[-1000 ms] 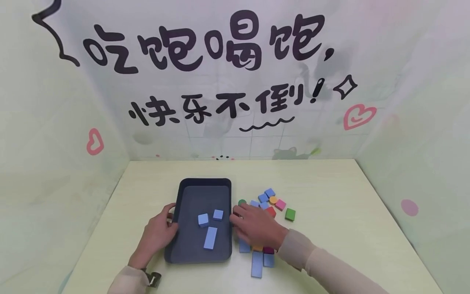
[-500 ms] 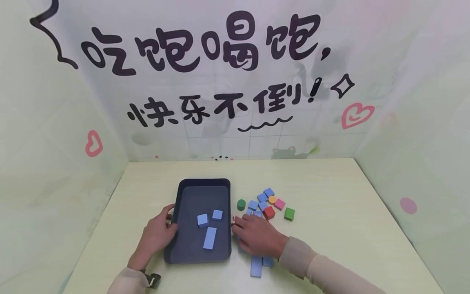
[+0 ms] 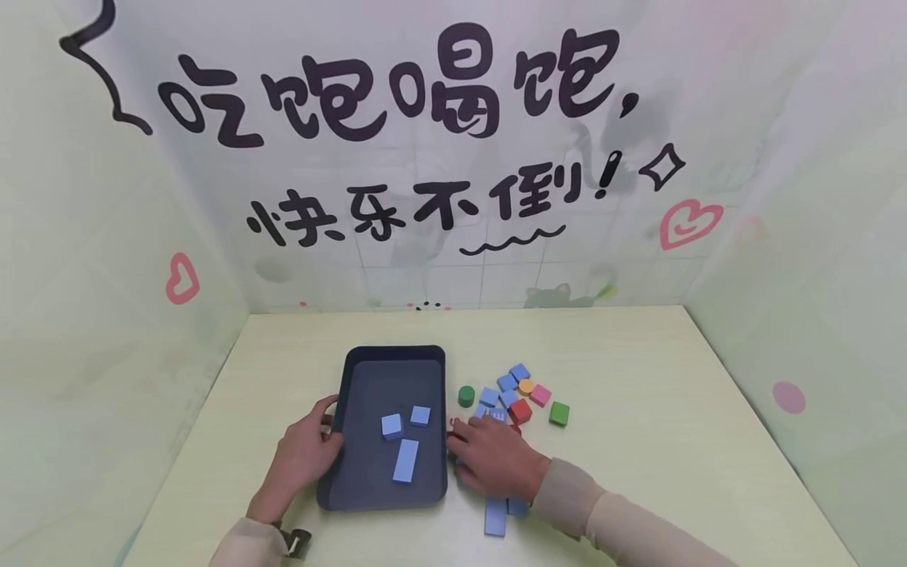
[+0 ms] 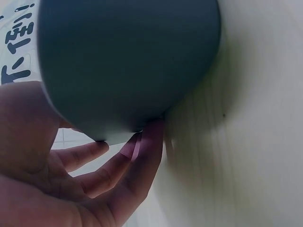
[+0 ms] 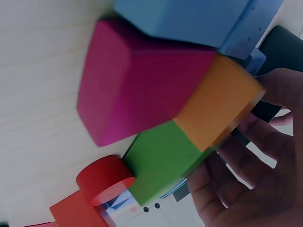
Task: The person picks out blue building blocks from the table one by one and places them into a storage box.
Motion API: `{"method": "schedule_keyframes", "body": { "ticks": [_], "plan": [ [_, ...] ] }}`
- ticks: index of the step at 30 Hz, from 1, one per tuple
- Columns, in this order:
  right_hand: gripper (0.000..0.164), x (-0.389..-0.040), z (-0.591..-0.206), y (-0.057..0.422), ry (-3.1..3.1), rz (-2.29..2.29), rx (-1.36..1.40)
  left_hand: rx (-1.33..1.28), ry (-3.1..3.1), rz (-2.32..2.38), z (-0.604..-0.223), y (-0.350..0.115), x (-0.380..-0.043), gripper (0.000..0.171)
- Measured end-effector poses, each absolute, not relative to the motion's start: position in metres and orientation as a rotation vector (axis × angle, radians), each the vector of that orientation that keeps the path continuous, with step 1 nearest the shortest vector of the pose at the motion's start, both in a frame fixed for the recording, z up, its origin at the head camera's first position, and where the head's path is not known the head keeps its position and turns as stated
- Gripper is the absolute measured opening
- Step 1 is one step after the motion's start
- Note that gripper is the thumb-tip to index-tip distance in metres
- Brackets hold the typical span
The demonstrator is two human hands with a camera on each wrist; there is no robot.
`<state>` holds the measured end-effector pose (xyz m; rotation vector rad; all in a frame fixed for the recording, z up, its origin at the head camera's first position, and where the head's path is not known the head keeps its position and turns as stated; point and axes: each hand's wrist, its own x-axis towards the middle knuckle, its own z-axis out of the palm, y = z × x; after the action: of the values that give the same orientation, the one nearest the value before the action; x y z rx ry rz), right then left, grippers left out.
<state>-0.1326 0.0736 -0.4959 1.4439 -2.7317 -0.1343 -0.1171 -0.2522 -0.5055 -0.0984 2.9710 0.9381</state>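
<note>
My left hand (image 3: 305, 449) grips the left side of the dark tray (image 3: 383, 494); in the left wrist view, its fingers (image 4: 142, 170) curl in at the underside of the tray wall. Inside the tray are two small light-blue blocks (image 3: 392, 426) and a longer one (image 3: 405, 461). Over the blocks at the tray's right wall lies my right hand (image 3: 499, 457), fingertips pointing at that wall. In the right wrist view, its loosely bent fingers (image 5: 227, 156) lie along an orange block (image 5: 222, 101) and a green block (image 5: 161, 158). A magenta block (image 5: 147, 90) and blue block (image 5: 189, 19) adjoin these.
Beyond my right hand lie a dark-green cylinder (image 3: 465, 396), a red block (image 3: 520, 411), a yellow disc (image 3: 526, 387), a pink block (image 3: 541, 395), a green block (image 3: 559, 414) and several blue blocks. A long blue block (image 3: 495, 518) lies nearer. Walls enclose the table (image 3: 638, 394).
My right hand has drawn slightly nearer, uncovering the dark-green cylinder and some blue blocks while covering the orange and magenta ones. My left hand, the tray and its blocks stay put.
</note>
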Motion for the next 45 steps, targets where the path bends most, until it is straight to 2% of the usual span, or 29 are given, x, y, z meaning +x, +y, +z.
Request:
{"method": "schedule_keyframes", "body": {
  "ticks": [9,30,45],
  "plan": [
    [0.034,-0.133,-0.497,0.065,-2.809,-0.144,1.347,-0.085,2.988,0.940,-0.506,-0.253,-0.117,0.060],
    [0.028,-0.139,-0.502,0.063,-2.837,-0.078,1.351,-0.063,2.982,0.971,-0.503,-0.252,-0.114,0.058],
    [0.020,-0.154,-0.478,0.059,-2.792,0.119,1.335,-0.073,2.977,0.963,-0.503,-0.252,-0.116,0.059]
  ]
}}
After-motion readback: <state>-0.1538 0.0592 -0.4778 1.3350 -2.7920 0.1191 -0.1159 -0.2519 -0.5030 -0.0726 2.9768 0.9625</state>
